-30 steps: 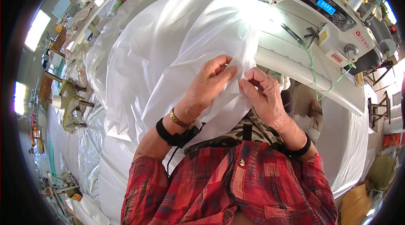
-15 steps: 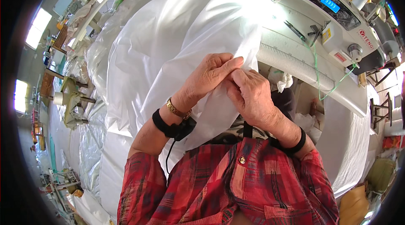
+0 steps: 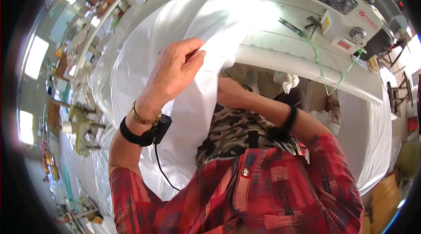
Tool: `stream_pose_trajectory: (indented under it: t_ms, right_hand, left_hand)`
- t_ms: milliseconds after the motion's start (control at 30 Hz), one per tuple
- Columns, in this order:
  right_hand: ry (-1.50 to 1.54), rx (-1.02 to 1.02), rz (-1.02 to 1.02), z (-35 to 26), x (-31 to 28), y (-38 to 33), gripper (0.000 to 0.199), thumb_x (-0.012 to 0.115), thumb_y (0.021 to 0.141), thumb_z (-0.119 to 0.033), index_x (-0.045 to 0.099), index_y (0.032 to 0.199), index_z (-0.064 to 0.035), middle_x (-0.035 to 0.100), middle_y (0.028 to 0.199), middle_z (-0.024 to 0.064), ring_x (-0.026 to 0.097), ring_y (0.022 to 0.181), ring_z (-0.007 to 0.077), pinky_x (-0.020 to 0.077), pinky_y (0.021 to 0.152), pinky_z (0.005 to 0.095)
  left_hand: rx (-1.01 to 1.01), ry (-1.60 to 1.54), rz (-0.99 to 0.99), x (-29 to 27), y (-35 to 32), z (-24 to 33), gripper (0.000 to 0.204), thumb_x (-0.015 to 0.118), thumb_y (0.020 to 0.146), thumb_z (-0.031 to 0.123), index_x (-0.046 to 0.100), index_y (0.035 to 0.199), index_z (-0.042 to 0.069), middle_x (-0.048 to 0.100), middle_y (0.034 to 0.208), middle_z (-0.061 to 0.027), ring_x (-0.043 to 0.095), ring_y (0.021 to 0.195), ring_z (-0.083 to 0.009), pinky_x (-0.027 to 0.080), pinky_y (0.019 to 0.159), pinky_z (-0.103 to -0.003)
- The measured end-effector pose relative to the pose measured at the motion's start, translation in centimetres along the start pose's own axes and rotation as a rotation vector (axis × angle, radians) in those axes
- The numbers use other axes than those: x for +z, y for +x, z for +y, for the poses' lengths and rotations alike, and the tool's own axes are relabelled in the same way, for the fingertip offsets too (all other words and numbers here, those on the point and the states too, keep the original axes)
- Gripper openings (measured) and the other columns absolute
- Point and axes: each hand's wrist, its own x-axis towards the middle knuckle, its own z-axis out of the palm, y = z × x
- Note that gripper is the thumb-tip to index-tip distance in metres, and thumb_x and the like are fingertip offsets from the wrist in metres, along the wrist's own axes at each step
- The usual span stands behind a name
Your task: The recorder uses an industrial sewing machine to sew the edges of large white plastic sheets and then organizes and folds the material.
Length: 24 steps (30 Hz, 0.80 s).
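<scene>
A large sheet of thin white fabric (image 3: 144,47) spreads over the table and hangs toward my lap. My left hand (image 3: 175,69) is closed on it near its right edge, thumb and fingers pinched together. Behind that hanging edge, below the table's front, is my right hand (image 3: 229,91); the fabric hides its fingers. A white sewing machine (image 3: 340,30) stands at the upper right, its lamp lighting the fabric's far end.
Dark thread snips (image 3: 290,27) and green thread (image 3: 322,69) lie on the machine bed, which has a ruler strip (image 3: 280,52) along its front. Crumpled white cloth (image 3: 286,81) hangs below the bed. Clear plastic sheeting (image 3: 98,84) and a stool (image 3: 81,131) are at the left.
My hands have come apart. The left moved left with the fabric's edge; the right went lower, behind the fabric. More of the camouflage cloth on my lap shows.
</scene>
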Motion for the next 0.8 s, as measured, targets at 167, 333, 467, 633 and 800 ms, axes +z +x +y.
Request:
stream_pose_trajectory:
  t_ms: [167, 333, 467, 633, 800]
  right_hand:
    - [0.084, -0.035, -0.215, 1.9, 3.4, 5.5, 0.038, 0.061, 0.09, -0.021, 0.055, 0.121, -0.0014, 0.057, 0.123, 0.0216, 0.056, 0.112, 0.0368, 0.0428, 0.098, 0.0423]
    - [-0.073, -0.163, -0.24, 5.4, 6.7, 6.3, 0.029, 0.059, 0.089, -0.02, 0.059, 0.112, -0.0018, 0.061, 0.117, 0.0191, 0.058, 0.107, 0.0363, 0.0449, 0.095, 0.0428]
    - [-0.407, -0.538, -0.07, 4.5, 5.2, 4.2, 0.024, 0.057, 0.089, -0.019, 0.063, 0.105, -0.0021, 0.064, 0.112, 0.0171, 0.06, 0.104, 0.0358, 0.0465, 0.093, 0.0432]
    - [-0.803, -0.192, -0.561, -2.4, -6.7, 0.2, 0.016, 0.057, 0.089, -0.019, 0.064, 0.093, -0.0055, 0.066, 0.095, 0.0168, 0.063, 0.095, 0.0341, 0.0492, 0.087, 0.0429]
    - [-1.034, -0.727, -0.003, -5.7, -12.7, 2.6, 0.017, 0.066, 0.086, -0.018, 0.066, 0.1, -0.0084, 0.063, 0.107, 0.0078, 0.056, 0.112, 0.0257, 0.0437, 0.095, 0.0426]
  left_hand:
    - [0.605, 0.534, -0.101, -1.5, 2.4, 3.1, 0.005, 0.057, 0.082, 0.002, 0.058, 0.085, -0.002, 0.053, 0.067, -0.0144, 0.056, 0.061, -0.0275, 0.044, 0.058, -0.039]
    - [0.647, 0.638, -0.291, 1.0, -0.4, -0.2, 0.018, 0.057, 0.074, 0.007, 0.059, 0.09, -0.001, 0.057, 0.073, -0.011, 0.061, 0.07, -0.0285, 0.049, 0.061, -0.04]
    - [0.535, 0.623, -0.239, 5.0, -3.9, -4.4, 0.029, 0.056, 0.074, 0.006, 0.061, 0.101, -0.005, 0.06, 0.079, -0.0118, 0.062, 0.072, -0.0265, 0.05, 0.063, -0.037]
    - [0.427, 0.606, -0.003, 7.9, -6.5, -7.0, 0.036, 0.057, 0.075, 0.008, 0.062, 0.109, -0.005, 0.059, 0.079, -0.0089, 0.062, 0.073, -0.0238, 0.049, 0.063, -0.035]
    - [0.376, 0.596, 0.065, 8.6, -7.2, -6.5, 0.039, 0.059, 0.074, 0.01, 0.062, 0.11, -0.004, 0.059, 0.078, -0.0072, 0.061, 0.072, -0.0221, 0.049, 0.063, -0.034]
